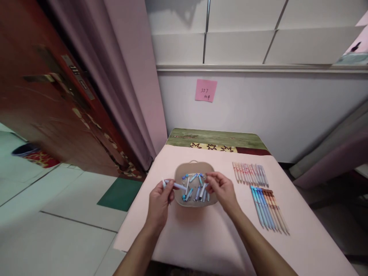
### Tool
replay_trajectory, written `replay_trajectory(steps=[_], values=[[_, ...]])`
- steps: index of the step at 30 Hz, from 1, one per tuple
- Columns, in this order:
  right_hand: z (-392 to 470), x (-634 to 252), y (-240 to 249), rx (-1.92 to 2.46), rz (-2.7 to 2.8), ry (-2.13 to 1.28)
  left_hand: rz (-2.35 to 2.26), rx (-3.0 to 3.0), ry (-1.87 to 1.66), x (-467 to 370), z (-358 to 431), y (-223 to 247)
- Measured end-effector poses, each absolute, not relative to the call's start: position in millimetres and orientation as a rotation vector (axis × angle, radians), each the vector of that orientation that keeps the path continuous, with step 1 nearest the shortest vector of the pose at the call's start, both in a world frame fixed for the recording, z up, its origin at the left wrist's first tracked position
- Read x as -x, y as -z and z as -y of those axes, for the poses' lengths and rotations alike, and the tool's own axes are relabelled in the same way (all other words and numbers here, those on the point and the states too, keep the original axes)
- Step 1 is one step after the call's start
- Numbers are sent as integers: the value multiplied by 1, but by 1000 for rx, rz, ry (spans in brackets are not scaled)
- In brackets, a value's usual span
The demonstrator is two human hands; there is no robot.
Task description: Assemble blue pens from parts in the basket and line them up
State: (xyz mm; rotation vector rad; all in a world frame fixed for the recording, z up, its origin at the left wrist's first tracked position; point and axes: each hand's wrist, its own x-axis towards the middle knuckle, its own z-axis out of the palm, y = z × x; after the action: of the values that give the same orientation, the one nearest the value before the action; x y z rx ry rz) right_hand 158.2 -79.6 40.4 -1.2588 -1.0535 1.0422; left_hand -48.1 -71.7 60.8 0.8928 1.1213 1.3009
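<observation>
A beige basket [178, 199] on the pink-covered table holds several blue, white and lilac pen parts [197, 191]. At its left rim my left hand [161, 197] is closed on a pale lilac pen barrel [178, 186], which points into the basket; a whitish piece also shows at the fingers. My right hand [221, 188] is over the basket's right rim, thumb and fingers pinched together; what they hold, if anything, is too small to make out.
Two rows of assembled pens lie on the right: pink to grey ones [250, 174] behind, blue and brown ones [269, 210] nearer. A pink note [206, 91] is on the wall, a wooden door [71, 99] at the left.
</observation>
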Motion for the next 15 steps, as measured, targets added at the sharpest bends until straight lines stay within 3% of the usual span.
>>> replay_trajectory(steps=[7, 15], values=[[48, -188, -34, 1979, 1770, -486, -1193, -891, -1365, 68, 65, -60], [-1, -151, -9, 2171, 2024, -416, -1219, -892, -1317, 67, 68, -57]])
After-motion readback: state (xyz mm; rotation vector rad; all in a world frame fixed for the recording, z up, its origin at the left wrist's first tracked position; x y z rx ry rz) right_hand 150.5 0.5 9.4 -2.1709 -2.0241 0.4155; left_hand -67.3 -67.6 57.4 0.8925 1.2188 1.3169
